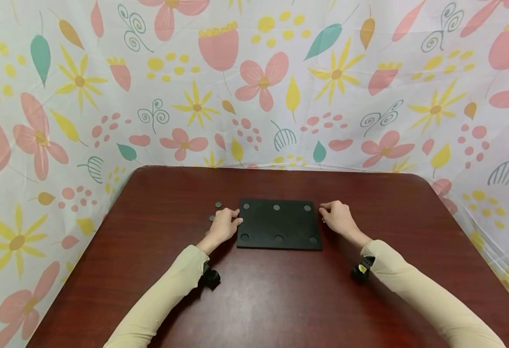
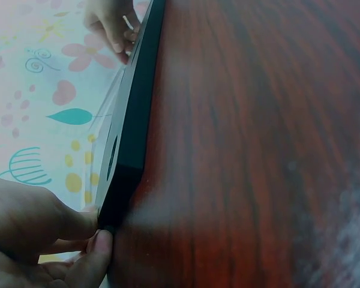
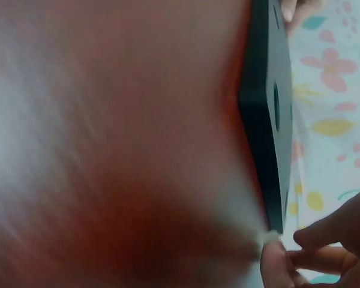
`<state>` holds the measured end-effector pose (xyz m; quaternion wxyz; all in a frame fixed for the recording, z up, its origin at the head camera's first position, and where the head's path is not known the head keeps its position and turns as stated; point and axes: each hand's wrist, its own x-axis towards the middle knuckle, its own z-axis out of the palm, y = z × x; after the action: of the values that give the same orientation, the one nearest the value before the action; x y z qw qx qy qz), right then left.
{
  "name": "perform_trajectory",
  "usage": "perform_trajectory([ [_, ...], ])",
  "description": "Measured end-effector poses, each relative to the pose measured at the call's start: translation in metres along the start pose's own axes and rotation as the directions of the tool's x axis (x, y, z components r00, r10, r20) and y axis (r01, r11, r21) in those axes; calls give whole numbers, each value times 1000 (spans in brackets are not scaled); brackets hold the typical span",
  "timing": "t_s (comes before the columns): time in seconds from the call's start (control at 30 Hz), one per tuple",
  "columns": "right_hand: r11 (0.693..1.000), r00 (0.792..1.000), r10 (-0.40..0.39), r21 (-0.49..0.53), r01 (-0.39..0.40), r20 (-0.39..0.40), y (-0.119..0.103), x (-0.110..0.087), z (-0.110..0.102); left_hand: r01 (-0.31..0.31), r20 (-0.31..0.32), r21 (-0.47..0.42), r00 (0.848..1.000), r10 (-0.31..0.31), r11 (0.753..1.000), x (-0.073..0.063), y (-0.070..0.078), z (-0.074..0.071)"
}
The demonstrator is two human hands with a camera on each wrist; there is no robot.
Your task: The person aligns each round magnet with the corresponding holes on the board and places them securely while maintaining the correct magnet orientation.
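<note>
A flat black board (image 1: 292, 224) lies on the table with round recesses in two rows. Grey discs (image 1: 276, 207) appear to sit in the three far recesses, while the near ones look hollow. At the board's left edge, the left hand (image 1: 223, 224) has its thumb and forefinger on either side of a dark edge; the left wrist view also shows this hand (image 2: 54, 240). Just off the right edge is the right hand (image 1: 339, 220), fingers bent, thumb and forefinger apart; nothing is seen between them in the right wrist view, where the hand (image 3: 324, 246) is partly cropped.
Loose grey discs (image 1: 218, 205) lie left of the board, one partly behind the left hand. The brown table (image 1: 276, 299) meets a flowered cloth (image 1: 263, 121) at its back and sides. Each wrist wears a small black camera (image 1: 211, 277).
</note>
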<state>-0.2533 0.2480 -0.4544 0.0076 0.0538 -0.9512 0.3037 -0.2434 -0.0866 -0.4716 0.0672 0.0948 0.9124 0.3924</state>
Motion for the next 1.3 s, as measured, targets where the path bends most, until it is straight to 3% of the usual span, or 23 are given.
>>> perform_trajectory([
  [0.47,999,999,35,27,-35,-9,-8,-20,13,17,6,0,1000,-17,1000,-1,2,3],
  [0.97,1000,1000,12,3,-12,-16,-12,-21,17,27,3,-23,1000,-27,999,2,-4,-1],
  [1.3,1000,1000,17,17,-17,-21,-11,-20,16,52,-27,-136,998,-56,989,2,-2,-14],
])
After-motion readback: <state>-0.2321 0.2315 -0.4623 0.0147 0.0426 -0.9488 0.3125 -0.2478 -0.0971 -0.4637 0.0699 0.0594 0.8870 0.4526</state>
